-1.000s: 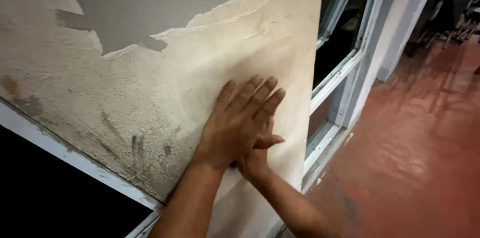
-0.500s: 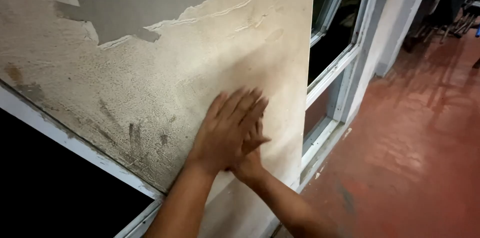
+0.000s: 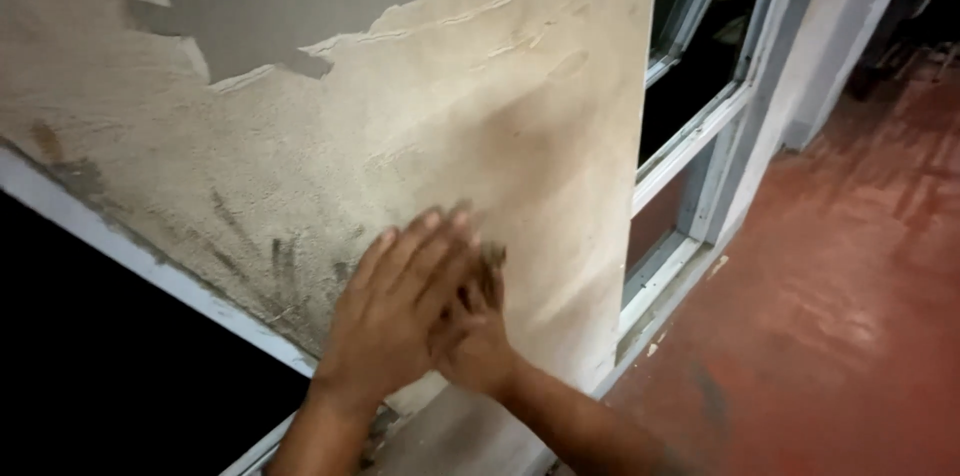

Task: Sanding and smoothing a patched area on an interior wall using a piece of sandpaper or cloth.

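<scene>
Beige plaster wall (image 3: 480,126) beside white window frame (image 3: 700,136).

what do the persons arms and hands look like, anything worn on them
Both forearms are bare as far as the frame shows: no sleeves, gloves, watch or rings can be seen. The left hand is motion-blurred, so small details are lost. The right hand is mostly hidden behind it, with greyish-tan plaster-like smears showing at the fingertips.

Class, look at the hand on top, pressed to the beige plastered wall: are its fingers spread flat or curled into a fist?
Spread flat: the left hand lies palm-down, fingers extended against the beige plastered wall.
</scene>
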